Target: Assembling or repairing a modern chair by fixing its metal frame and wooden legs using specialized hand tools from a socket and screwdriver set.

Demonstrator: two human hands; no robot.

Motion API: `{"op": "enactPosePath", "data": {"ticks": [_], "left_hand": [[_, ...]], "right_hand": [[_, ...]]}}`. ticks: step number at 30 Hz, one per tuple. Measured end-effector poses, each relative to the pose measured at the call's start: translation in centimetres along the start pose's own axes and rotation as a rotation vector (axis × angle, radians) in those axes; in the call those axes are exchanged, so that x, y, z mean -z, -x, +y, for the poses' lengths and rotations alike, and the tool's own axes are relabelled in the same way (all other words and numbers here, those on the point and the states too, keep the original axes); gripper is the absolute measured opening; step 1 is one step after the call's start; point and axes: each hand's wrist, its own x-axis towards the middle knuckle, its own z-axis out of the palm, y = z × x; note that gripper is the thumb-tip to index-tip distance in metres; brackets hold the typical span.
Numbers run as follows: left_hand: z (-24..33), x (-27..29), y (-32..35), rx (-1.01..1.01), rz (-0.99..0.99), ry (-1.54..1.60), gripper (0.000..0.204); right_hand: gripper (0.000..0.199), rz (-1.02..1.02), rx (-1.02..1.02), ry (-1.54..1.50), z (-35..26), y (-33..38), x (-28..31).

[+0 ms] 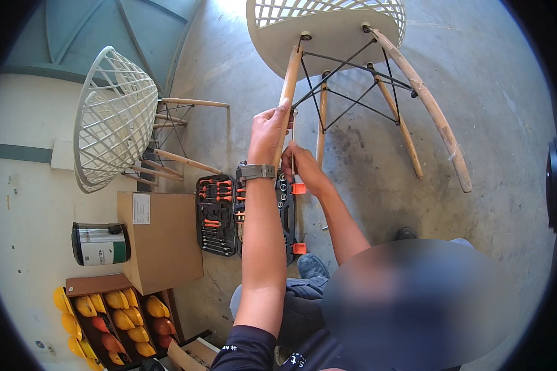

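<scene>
A white lattice-backed chair [328, 46] lies tipped on its side, its wooden legs and black metal cross braces [353, 65] pointing toward me. My left hand [268, 133], with a watch on the wrist, is closed around the nearest wooden leg [293, 74]. Just right of that leg, my right hand [304, 166] grips the lower end of a slim metal wrench [293, 131]. The wrench's upper end meets the spot where a brace joins the leg. My fingers partly cover its handle. Loose wrapping clings to the far-right leg [439, 117].
Below my hands, an opened black tool case [216, 215] holds orange-handled tools and sockets. Stacked white chairs [117, 117] stand left. A cardboard box [164, 238], a metal bin [101, 244] and a rack of yellow and red helmets [124, 318] line the left wall.
</scene>
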Motion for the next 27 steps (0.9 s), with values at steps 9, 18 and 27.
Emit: {"op": "enactPosePath", "data": {"ticks": [9, 18, 27], "left_hand": [[0.1, -0.5, 0.0, -0.004, -0.019, 0.032, 0.042], [0.5, -0.7, 0.2, 0.016, -0.014, 0.012, 0.042], [0.4, 0.2, 0.2, 0.069, -0.025, 0.042, 0.038]], "right_hand": [[0.026, 0.497, 0.688, 0.822, -7.4, 2.5, -1.4], [0.026, 0.747, 0.672, 0.763, -17.6, -5.0, 2.3], [0.034, 0.712, 0.372, 0.478, -9.6, 1.1, 7.6]]}}
